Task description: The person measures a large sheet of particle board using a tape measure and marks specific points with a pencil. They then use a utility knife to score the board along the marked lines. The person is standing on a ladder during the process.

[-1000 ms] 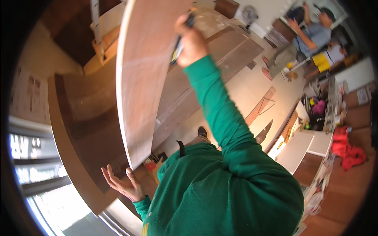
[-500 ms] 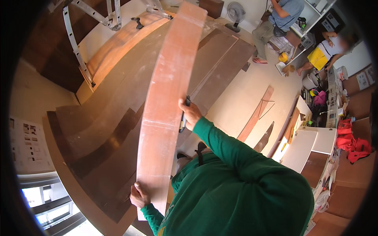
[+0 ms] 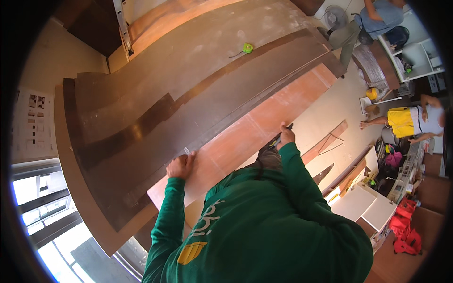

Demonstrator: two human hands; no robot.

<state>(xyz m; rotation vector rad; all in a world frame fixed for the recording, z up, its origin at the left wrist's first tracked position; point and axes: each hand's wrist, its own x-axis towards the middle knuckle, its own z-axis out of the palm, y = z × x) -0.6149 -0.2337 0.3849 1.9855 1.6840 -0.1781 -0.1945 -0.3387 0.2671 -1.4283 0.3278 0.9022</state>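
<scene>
A long reddish-brown plywood board lies flat on a stack of dark curved boards. My left hand presses down on the board near its left end, fingers bent, with nothing clearly held. My right hand sits at the board's right edge, closed around a dark pencil whose tip rests on the wood. Both of my green sleeves reach up from the lower edge of the view.
A green tape measure lies on the far boards, and a ladder stands behind them. Thin offcuts lie on the floor. At the right are a person in yellow shorts, another person, a fan and white boxes.
The board stood on edge before and now lies flat on the stack. My left hand moved from its lower end onto its face. My right hand kept the pencil.
</scene>
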